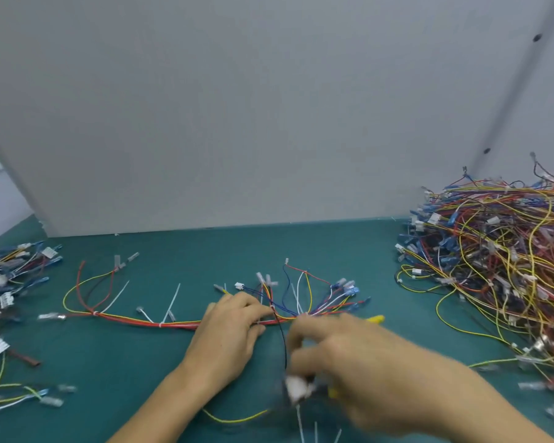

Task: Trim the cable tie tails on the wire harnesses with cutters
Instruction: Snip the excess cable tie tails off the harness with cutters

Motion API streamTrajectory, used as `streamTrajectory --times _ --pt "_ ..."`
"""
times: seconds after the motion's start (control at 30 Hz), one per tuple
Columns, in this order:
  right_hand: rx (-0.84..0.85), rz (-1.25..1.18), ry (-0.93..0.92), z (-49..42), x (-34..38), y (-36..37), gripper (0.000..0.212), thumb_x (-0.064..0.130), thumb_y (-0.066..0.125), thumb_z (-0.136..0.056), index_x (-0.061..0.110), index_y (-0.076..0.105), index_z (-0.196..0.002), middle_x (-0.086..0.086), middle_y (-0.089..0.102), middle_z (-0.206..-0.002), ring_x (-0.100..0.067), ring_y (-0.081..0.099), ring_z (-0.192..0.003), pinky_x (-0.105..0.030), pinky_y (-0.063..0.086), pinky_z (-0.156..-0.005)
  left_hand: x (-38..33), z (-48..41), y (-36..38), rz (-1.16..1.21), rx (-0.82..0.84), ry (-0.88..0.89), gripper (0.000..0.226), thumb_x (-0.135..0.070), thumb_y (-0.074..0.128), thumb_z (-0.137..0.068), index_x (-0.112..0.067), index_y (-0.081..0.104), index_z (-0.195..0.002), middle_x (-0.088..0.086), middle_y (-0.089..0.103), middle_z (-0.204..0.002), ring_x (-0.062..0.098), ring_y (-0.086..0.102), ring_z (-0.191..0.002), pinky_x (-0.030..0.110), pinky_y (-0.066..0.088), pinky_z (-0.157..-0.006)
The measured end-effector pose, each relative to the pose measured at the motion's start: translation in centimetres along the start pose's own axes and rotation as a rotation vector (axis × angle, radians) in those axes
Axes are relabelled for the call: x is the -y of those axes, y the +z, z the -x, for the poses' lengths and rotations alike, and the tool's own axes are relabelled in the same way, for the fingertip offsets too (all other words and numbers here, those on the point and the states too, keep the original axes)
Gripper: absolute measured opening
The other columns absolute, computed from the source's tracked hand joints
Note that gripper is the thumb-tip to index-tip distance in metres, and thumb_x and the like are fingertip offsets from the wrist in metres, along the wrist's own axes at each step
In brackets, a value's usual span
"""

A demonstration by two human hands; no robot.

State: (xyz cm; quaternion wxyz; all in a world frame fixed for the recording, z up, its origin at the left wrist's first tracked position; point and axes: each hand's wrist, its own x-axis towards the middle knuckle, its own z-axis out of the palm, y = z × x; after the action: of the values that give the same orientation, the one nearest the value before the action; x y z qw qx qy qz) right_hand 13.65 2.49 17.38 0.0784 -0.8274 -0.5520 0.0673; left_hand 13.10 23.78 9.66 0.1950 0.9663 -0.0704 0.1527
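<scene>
Harness (173, 324) stretched across mat (135, 382), white tie tails (174, 298) sticking up. Left hand (227, 334) pinches it mid-length. Right hand (349, 353) blurred, curled; grip unclear. Best: steady harness, cut flush, clear of wires.

view: head | left hand (234, 324): bare; lower centre of the frame; outline fairly sharp | left forearm (160, 401): bare from wrist to the bottom edge | right hand (343, 350): bare; right of centre, low; smeared by motion blur; finer detail cannot be told | right forearm (461, 398): bare; broad toward the lower right corner
</scene>
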Motion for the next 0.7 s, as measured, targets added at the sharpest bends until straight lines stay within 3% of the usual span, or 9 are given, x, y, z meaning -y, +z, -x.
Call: streamTrajectory --times 0.1,0.17,0.27,0.3,0.37,0.43,0.6,0.7 --pt "0.073 0.319 -0.091 -0.5 0.8 3.6 0.003 0.038 0.059 -0.077 0.037 0.060 -0.075 0.019 0.056 -0.086 -0.006 0.053 -0.063 -0.023 0.034 -0.052 0.3 0.2 0.3 0.003 -0.001 0.060 0.025 -0.014 0.072 -0.083 -0.029 0.074 -0.102 -0.011 0.067 -0.095 0.021 0.059 -0.088 0.033 0.042 -0.073" --pt "0.037 0.443 -0.046 -0.8 0.6 5.2 0.023 0.046 0.057 -0.071 0.030 0.043 -0.061 0.020 0.051 -0.063 0.000 0.046 -0.049 -0.018 0.031 -0.045 0.5 0.4 0.6 0.005 -0.043 0.091 0.026 -0.005 0.082 -0.071 -0.025 0.077 -0.088 -0.009 0.068 -0.082 0.023 0.062 -0.073 0.034 0.044 -0.060" --pt "0.015 0.473 -0.068 -0.6 0.2 4.9 0.025 0.043 0.061 -0.069 0.028 0.044 -0.061 0.015 0.048 -0.054 -0.003 0.046 -0.050 -0.018 0.036 -0.047 0.6 0.2 0.7 0.024 -0.056 0.069 0.019 -0.010 0.077 -0.078 -0.025 0.077 -0.090 -0.008 0.067 -0.086 0.022 0.060 -0.081 0.034 0.043 -0.069" --pt "-0.015 0.426 -0.056 -0.4 0.4 3.8 0.017 0.036 0.062 -0.069 0.029 0.047 -0.064 0.013 0.050 -0.057 -0.005 0.048 -0.054 -0.020 0.037 -0.050 0.7 0.1 0.7 0.028 -0.049 0.053 0.014 -0.018 0.071 -0.084 -0.026 0.075 -0.095 -0.010 0.065 -0.091 0.019 0.057 -0.089 0.032 0.040 -0.076" --pt "-0.035 0.106 -0.010 -0.1 0.3 1.2 0.008 0.019 0.059 -0.076 0.025 0.055 -0.076 0.007 0.056 -0.071 -0.013 0.051 -0.068 -0.029 0.041 -0.059 0.9 0.0 0.7 0.027 -0.024 0.032 0.015 -0.033 0.063 -0.090 -0.030 0.072 -0.101 -0.014 0.061 -0.099 0.012 0.051 -0.098 0.025 0.033 -0.082" --pt "-0.144 -0.243 0.078 0.3 0.0 -1.2 0.008 0.015 0.058 -0.084 0.021 0.059 -0.080 0.004 0.058 -0.075 -0.013 0.052 -0.070 -0.034 0.045 -0.064 0.9 -0.1 0.7 0.031 -0.011 0.023 0.017 -0.040 0.060 -0.090 -0.032 0.069 -0.103 -0.016 0.058 -0.101 0.009 0.048 -0.100 0.023 0.030 -0.083" --pt "-0.520 -0.733 0.233 0.8 -1.2 -6.0 0.013 0.001 0.072 -0.081 0.014 0.071 -0.080 0.003 0.072 -0.077 -0.002 0.061 -0.067 -0.013 0.046 -0.062 1.0 0.2 0.4 0.017 -0.045 0.031 0.014 -0.029 0.056 -0.095 -0.029 0.067 -0.103 -0.013 0.059 -0.100 0.012 0.050 -0.101 0.027 0.034 -0.086" --pt "-0.699 -0.957 0.308 0.9 -2.0 -7.5 0.016 -0.007 0.066 -0.079 0.009 0.069 -0.079 -0.006 0.075 -0.084 -0.012 0.068 -0.068 -0.016 0.051 -0.061 1.2 0.3 0.4 0.044 -0.067 0.025 0.014 -0.028 0.054 -0.095 -0.028 0.066 -0.104 -0.014 0.059 -0.102 0.010 0.051 -0.101 0.026 0.033 -0.087"
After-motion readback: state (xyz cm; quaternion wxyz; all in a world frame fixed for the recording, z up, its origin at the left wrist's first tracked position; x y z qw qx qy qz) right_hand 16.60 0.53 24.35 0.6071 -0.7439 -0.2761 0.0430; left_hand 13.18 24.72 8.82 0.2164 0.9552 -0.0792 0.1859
